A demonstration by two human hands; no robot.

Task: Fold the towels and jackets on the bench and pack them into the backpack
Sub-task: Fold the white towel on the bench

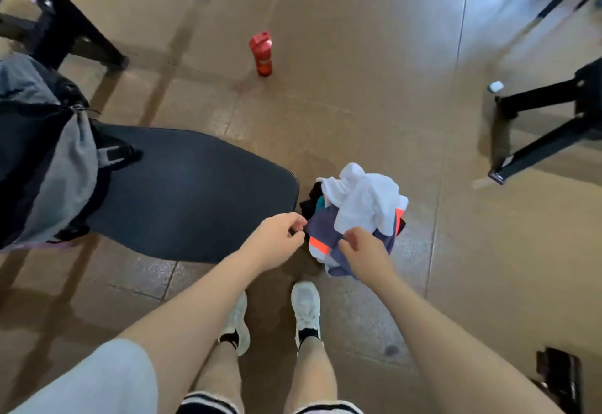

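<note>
Bundle of clothes in my hands, just off the table's end

My right hand (365,250) grips the navy jacket (321,228) with its orange stripe; my left hand (277,239) pinches its edge at 9 o'clock of the bundle. A soft white towel (365,198) lies crumpled on top, with dark and teal cloth beneath. I judge it best to lay everything on the smooth, dark padded table (189,192) and lift the towel off before folding. The grey-and-black fabric backpack (42,159) sits slumped on the table's far end at 9 o'clock.
</note>
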